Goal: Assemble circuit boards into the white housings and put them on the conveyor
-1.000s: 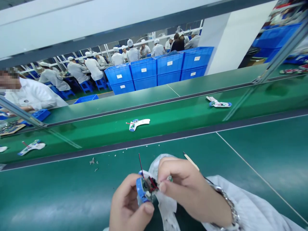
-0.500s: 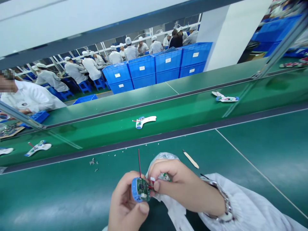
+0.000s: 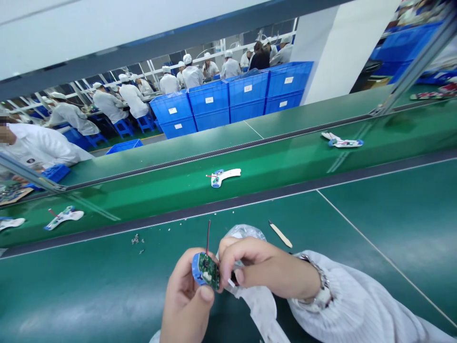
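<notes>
Shifted upward since earlier, the blue-edged circuit board sits clamped in the left hand, right hand together against it.

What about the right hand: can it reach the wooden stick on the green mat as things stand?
Probably yes: the right hand is close to the wooden stick, with only green mat between them. It would have to leave the circuit board first.

We record two bare hands: the left hand and the right hand. The right arm wears a white, loosely creased work-coat sleeve with a gathered cuff. We also note a silver metal link band at that wrist.
</notes>
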The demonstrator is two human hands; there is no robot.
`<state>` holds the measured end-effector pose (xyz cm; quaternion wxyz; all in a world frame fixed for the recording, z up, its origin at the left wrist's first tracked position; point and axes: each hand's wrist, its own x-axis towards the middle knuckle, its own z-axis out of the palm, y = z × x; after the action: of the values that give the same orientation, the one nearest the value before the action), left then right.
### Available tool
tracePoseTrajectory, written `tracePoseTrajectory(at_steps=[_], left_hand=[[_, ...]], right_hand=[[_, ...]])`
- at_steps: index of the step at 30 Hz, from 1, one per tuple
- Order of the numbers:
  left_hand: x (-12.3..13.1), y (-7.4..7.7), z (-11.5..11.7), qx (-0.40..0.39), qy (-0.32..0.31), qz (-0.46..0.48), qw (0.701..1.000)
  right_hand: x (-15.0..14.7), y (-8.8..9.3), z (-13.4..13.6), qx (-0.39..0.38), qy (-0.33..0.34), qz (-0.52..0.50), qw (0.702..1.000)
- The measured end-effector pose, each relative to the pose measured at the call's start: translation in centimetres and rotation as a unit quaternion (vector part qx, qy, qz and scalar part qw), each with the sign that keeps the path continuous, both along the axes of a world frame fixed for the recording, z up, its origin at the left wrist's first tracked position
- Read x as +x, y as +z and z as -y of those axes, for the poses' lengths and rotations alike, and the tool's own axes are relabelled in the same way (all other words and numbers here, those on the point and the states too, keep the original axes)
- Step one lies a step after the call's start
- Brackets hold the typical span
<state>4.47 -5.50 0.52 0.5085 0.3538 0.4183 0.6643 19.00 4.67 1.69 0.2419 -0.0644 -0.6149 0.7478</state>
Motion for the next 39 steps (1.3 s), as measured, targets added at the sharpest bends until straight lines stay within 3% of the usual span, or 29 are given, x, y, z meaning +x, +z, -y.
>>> tracePoseTrajectory(at_steps=[6,10,14,17,25,30,35,39], left_hand=[[0.0,0.1,-0.2,-0.003,0.016,-0.011,1.0],[1.5,1.0,-0.1,-0.023,0.111,-0.059,0.992],[3.5,2.2,0.5,-0.053,0.189,-0.079,0.977],[4.1,2.7,0.9,-0.057,0.174,-0.086,0.979],[3.5,2.5,0.8,-0.047,0.118,-0.063,0.99],[3.2,2.1,0.8,-0.021,0.125,-0.132,0.983],[2.8,1.6,1.2,0.01,0.157,-0.273,0.949],[3.1,1.1,1.5,0.025,0.207,-0.475,0.855]], right_hand=[[0.4,0.2,-0.1,0.097,-0.025,0.006,0.995],[0.7,1.6,0.2,0.108,-0.112,0.041,0.987],[0.7,3.5,0.4,0.233,-0.166,0.069,0.956],[0.6,4.2,0.4,0.295,-0.171,0.049,0.939],[0.7,4.2,0.8,0.347,-0.204,0.043,0.914],[0.8,4.4,0.7,0.373,-0.195,0.07,0.905],[0.8,4.7,0.9,0.388,-0.186,0.084,0.899],[0.9,4.8,1.5,0.385,-0.175,0.079,0.903]])
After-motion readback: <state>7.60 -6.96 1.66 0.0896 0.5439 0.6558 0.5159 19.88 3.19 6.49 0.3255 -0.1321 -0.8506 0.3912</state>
